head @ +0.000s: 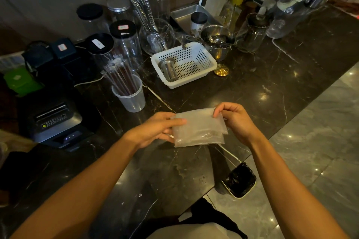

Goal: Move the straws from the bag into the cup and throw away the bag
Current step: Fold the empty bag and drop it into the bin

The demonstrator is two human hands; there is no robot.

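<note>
A folded, clear plastic bag (200, 128) is held flat above the dark marble counter (252, 91), and it looks empty. My left hand (155, 128) grips its left edge, thumb on top. My right hand (235, 120) pinches the top right corner. Up and to the left, a translucent plastic cup (132, 97) stands on the counter. Several dark wrapped straws (121, 78) lean in it toward the left.
A white perforated basket (194, 58) with a metal strainer sits behind the bag. Black-lidded jars (124, 40), a whisk and glassware crowd the back. A black printer (56, 120) is at the left. A small bin with a black liner (240, 180) stands on the floor, lower right.
</note>
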